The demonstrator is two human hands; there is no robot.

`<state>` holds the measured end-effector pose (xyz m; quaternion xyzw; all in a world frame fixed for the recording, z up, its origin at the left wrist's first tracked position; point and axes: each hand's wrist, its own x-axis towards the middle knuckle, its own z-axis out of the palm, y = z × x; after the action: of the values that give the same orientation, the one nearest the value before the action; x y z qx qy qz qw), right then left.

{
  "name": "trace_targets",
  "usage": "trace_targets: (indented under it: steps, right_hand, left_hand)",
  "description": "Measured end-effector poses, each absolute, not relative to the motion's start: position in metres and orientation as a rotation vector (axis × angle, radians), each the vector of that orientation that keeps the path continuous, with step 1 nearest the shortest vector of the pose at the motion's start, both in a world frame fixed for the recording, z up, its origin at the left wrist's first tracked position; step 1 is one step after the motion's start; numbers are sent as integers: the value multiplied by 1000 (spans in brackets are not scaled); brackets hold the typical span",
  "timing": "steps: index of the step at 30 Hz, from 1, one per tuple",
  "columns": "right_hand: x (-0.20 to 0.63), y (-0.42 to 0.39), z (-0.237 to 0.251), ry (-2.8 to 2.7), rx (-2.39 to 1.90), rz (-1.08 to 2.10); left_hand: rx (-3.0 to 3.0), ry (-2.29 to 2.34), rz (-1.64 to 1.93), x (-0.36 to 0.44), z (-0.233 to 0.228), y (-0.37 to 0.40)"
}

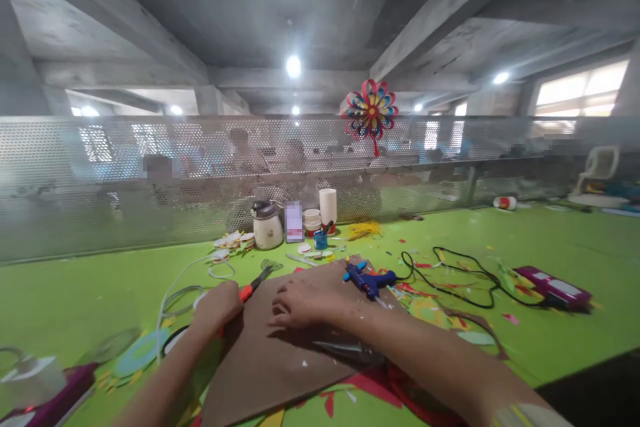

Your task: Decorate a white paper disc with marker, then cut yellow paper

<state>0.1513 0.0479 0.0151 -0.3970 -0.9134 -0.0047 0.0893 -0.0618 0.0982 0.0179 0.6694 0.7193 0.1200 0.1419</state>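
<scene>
A craft workshop under bare concrete beams (440, 7) lit by round ceiling lamps (293, 66). A long green bench (575, 247) is strewn with coloured paper scraps (425, 310), a sheet of brown cardboard (280, 360), a blue glue gun (369, 279) with its black cord (450, 267), and a stack of paper cups (328, 207). A finished paper flower (371, 111) hangs on the perforated metal screen (75, 180), behind which other people sit at further benches.

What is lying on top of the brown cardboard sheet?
On the cardboard sheet rest the right hand, the blue glue gun at its far corner, and the left hand gripping orange-handled scissors. Whatever lies beneath the sheet is covered.
</scene>
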Motion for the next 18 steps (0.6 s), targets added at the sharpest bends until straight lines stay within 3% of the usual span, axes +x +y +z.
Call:
trace_targets:
  steps: [9, 18]
  right_hand:
    - [267, -56, 21, -2586, -1470, -27]
    - [297, -109, 7, -2435, -1724, 339]
  left_hand:
    - [1510, 1548, 906, -34, 66, 88]
    - [810, 965, 946, 17, 10, 78]
